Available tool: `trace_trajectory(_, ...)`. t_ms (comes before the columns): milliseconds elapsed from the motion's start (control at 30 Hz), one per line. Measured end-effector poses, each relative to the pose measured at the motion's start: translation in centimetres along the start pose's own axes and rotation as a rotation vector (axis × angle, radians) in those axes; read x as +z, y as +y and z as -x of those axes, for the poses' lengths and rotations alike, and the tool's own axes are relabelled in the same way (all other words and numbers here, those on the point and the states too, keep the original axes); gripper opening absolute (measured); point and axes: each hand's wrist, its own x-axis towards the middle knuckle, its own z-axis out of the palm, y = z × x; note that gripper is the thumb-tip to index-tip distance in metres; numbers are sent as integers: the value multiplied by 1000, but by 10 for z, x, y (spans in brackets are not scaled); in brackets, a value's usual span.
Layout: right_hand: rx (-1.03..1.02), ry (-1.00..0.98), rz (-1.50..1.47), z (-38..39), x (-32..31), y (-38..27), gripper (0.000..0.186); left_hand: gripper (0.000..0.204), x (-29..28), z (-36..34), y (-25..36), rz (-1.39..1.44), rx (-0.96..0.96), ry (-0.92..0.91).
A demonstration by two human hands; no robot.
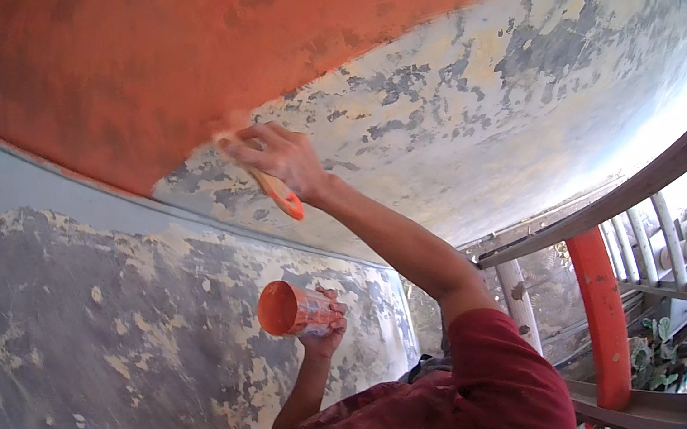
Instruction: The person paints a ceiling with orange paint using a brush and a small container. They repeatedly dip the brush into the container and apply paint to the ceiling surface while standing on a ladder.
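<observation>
Judging by its slim handle, the paintbrush should be light and stiff along the grip, with softer bristles; hold is best taken low on the handle, where it is gripped now. It is pinched in the curled fingers of the right hand, whose fingertips are blurred, so their exact placing cannot be told. The brush is placed at the edge of the orange coat, beside the patchy bare wall and above the dark seam. Its long axis is slanted: the handle's end is pointed to the lower right, the bristle end, lost in blur, to the upper left.

The can is clasped by the left hand, with fingers wrapped around its side near the base. It is held in front of the lower panel, toward that panel's upper right corner. Its mouth is turned to the left and its long axis is nearly level in this view. Moderate weight and a slippery, paint-smeared side may be expected, so a full wrap seems safest.
</observation>
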Motion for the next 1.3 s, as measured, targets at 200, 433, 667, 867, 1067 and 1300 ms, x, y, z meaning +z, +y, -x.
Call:
trace_trajectory(200,173,353,-144,21,-101,108,29,54,-7,14,1,-48,35,19)
trace_trajectory(433,299,1194,121,19,-255,101,33,53,-22,32,-3,-11,136,-21)
trace_trajectory(667,126,649,388,-9,-38,58,33,57,-33,53,-1,-81,261,-41)
trace_trajectory(867,-99,-174,-1,-54,124,-51,41,57,-50,66,10,-124,359,-50)
trace_trajectory(1067,-81,130,-28,-37,18,20,26,59,-60,47,6,-54,306,-71)
trace_trajectory(1300,295,1068,206,7,-187,79,26,61,-76,36,10,-59,216,-49)
